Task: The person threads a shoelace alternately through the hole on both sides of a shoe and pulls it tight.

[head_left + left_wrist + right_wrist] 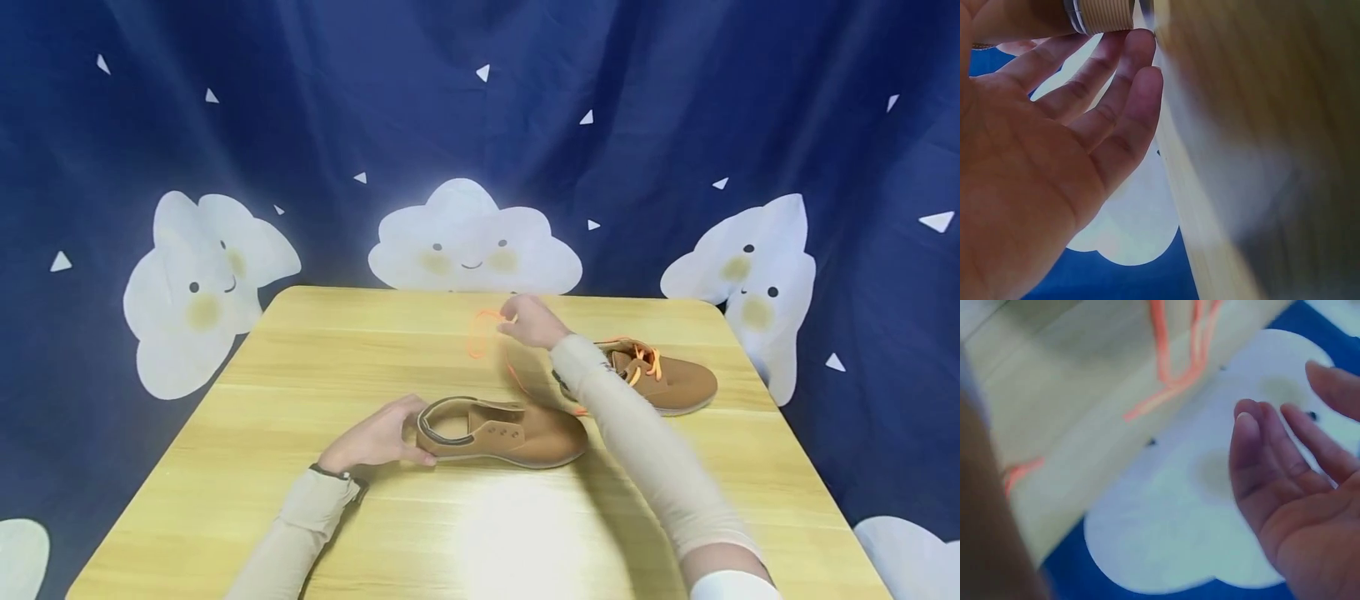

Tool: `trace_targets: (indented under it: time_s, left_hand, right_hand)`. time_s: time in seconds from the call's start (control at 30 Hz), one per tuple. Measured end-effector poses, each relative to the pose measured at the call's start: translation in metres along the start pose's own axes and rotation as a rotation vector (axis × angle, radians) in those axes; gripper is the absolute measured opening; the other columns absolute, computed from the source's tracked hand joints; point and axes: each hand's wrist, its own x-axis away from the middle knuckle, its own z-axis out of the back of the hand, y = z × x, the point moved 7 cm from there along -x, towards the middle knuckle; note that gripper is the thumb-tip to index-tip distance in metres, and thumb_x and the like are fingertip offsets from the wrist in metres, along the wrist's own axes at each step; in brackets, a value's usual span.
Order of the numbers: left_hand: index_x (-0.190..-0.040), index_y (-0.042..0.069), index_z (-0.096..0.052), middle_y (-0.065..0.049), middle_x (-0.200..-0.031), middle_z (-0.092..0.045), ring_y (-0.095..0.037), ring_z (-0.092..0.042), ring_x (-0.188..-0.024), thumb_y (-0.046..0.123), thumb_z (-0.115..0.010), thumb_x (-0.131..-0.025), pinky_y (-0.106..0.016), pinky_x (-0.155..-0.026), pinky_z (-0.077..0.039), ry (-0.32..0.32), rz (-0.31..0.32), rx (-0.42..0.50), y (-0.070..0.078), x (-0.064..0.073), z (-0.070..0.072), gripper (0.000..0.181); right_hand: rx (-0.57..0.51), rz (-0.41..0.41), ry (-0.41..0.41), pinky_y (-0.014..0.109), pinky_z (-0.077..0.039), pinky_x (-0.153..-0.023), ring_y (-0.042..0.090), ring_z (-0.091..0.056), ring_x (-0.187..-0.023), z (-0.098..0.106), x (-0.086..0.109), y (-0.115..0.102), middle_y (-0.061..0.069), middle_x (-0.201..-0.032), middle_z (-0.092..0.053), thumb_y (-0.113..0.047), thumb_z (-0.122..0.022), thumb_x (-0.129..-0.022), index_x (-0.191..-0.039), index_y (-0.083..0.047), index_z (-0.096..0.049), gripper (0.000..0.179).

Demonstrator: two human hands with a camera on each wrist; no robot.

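A brown shoe [551, 433] with bare eyelets lies on the table, toe to the right. My left hand [378, 433] holds its heel, thumb on the near side and fingers round the back. In the left wrist view the fingers [1129, 119] touch the ribbed sole edge [1107, 14]. My right hand [534, 322] is raised over the far part of the table beside a loose orange lace [477, 346]. The right wrist view shows the same lace [1163, 397] apart from the right hand [1316, 506], whose fingers are loosely bent with nothing between them.
Behind the right forearm sits a second brown shoe [686, 385], laced in orange and yellow. The wooden table [360, 350] ends at a dark blue curtain [420, 108] with white clouds. A bright glare lies on the tabletop's near part.
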Motion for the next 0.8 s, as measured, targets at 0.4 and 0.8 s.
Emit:
trace_targets:
  time_s: [0.4,0.8]
  left_hand:
    - [-0.132,0.011,-0.064,-0.002,-0.126,-0.067,-0.026,-0.060,-0.123,0.035,-0.091,-0.076,-0.056,-0.111,-0.047,-0.019,-0.010,-0.018,0.005,-0.004,-0.005,0.066]
    - [-0.134,0.013,-0.063,-0.002,-0.129,-0.066,-0.028,-0.059,-0.125,0.038,-0.090,-0.078,-0.059,-0.112,-0.045,-0.009,-0.002,-0.019,0.003,0.000,0.000,0.067]
  right_hand:
    - [-0.046,0.077,-0.215,0.022,-0.028,-0.056,0.010,-0.026,-0.057,-0.070,-0.022,0.002,-0.008,-0.059,-0.028,0.008,-0.061,-0.085,-0.059,-0.014,-0.034,0.043]
    - [0.168,0.099,-0.221,0.023,-0.025,-0.055,0.009,-0.021,-0.054,-0.078,-0.018,-0.003,-0.008,-0.055,-0.024,-0.002,-0.060,-0.090,-0.052,-0.021,-0.027,0.053]
